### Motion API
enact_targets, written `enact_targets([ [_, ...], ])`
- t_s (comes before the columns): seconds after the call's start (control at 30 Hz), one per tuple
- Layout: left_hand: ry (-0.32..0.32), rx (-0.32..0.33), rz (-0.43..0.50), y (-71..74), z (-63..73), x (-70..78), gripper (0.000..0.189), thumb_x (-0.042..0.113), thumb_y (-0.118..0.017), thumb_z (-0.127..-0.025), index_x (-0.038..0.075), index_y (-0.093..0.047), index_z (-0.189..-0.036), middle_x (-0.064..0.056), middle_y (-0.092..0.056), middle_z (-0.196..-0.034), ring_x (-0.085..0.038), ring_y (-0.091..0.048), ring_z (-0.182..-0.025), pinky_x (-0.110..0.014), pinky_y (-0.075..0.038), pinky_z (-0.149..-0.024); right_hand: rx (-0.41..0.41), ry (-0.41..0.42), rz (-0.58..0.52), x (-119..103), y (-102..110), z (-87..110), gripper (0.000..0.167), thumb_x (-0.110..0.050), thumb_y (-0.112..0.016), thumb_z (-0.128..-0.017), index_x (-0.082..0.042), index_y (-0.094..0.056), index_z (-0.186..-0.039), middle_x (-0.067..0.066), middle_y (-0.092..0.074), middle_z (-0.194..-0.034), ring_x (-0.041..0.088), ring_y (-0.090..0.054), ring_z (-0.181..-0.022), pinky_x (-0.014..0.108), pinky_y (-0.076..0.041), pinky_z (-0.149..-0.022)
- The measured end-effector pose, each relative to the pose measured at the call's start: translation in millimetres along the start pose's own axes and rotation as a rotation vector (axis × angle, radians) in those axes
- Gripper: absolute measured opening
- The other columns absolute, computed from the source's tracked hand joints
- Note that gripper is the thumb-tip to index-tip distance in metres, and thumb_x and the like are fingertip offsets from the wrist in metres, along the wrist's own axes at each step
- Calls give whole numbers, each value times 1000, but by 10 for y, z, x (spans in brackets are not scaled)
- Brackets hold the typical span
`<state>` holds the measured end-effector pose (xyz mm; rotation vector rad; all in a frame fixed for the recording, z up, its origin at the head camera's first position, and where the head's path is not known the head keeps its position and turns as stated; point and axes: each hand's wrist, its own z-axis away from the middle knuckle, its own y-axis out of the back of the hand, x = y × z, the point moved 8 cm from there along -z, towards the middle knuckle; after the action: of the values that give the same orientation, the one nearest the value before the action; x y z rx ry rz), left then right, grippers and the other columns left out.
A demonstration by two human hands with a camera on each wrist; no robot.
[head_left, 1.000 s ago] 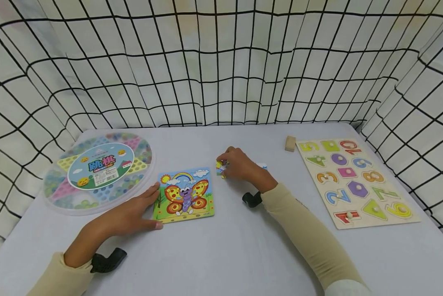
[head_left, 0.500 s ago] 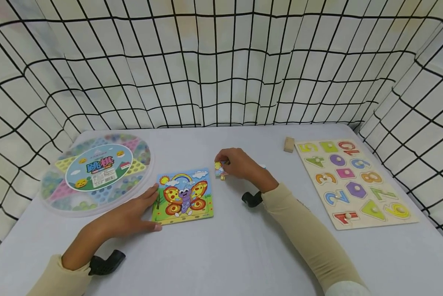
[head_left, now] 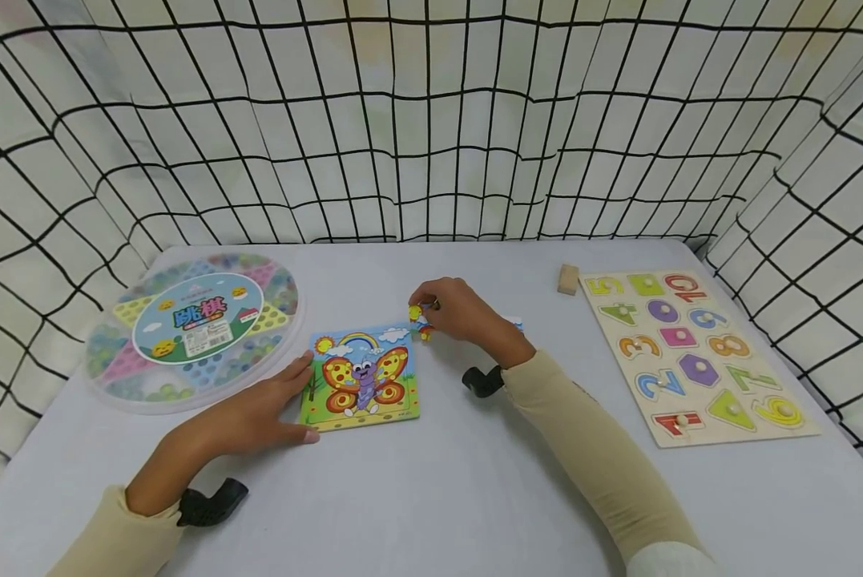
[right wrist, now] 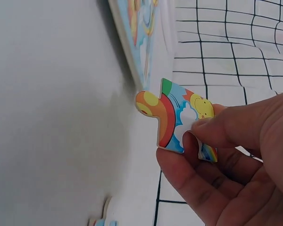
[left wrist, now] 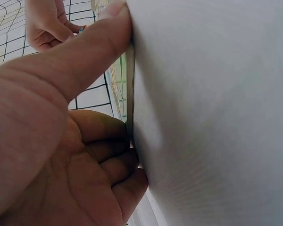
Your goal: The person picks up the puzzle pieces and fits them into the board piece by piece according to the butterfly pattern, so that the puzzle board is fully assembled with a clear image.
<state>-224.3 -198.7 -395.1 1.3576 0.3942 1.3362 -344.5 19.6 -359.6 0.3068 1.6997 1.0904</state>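
My right hand (head_left: 461,311) pinches a jigsaw puzzle piece (right wrist: 172,115) between thumb and fingers. Printed on the piece are a smiling sun, a cloud and an orange, red-edged curve; a rounded tab sticks out of one side. It is held up close to the upper right corner of a square butterfly puzzle (head_left: 362,377). Along that puzzle's left side lies my left hand (head_left: 258,418), fingertips at the edge and thumb at the lower left corner. The left wrist view shows these fingers against the puzzle's thin side. Another piece (right wrist: 104,222) lies on the table, mostly hidden by my right wrist in the head view.
A round Chinese checkers box (head_left: 196,320) with coloured marbles sits at the left. On the right lies a wooden number-and-shape board (head_left: 698,361), with a small wooden block (head_left: 568,280) by its far corner. Black netting (head_left: 438,152) over white cloth surrounds the table.
My right hand has lifted the puzzle piece and carried it slightly left, toward the butterfly puzzle's upper right corner. My left hand has stayed at the puzzle's left edge.
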Motion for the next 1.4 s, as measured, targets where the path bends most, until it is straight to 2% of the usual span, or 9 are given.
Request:
enact_targets([
  [0.67, 1, -9, 0, -3, -9, -19, 104, 52, -74, -81, -7, -24, -150, -22, -8, -160, -44, -12, -144, -59, -24, -109, -47, 61, -63, -478, -288, -164, 22, -4, -59, -95, -8, -69, -115, 1, -66, -106, 12, -57, -96, 21, -48, -81],
  [1.13, 1, -11, 2, -1, -10, -2, 104, 53, -73, -81, -7, -25, -150, -22, -9, -160, -44, -11, -144, -60, -22, -109, -52, 95, -75, -619, -481, -273, 21, -6, -61, -95, -10, -70, -114, -2, -65, -99, 9, -58, -90, 18, -47, -76],
  [1.3, -6, -14, 12, -8, -21, 18, 103, 53, -72, -82, -8, -24, -150, -22, -9, -160, -44, -11, -143, -60, -22, -109, -67, 99, -109, -632, -503, -306, 21, -7, -63, -94, -10, -71, -113, -3, -65, -100, 7, -57, -90, 17, -47, -74],
  [1.4, -6, -14, 8, 28, 17, 19, 103, 53, -72, -82, -8, -24, -149, -22, -8, -160, -44, -11, -143, -60, -21, -109, -78, 96, -150, -681, -533, -350, 22, -7, -63, -94, -9, -72, -114, -3, -67, -103, 7, -58, -90, 18, -48, -73],
])
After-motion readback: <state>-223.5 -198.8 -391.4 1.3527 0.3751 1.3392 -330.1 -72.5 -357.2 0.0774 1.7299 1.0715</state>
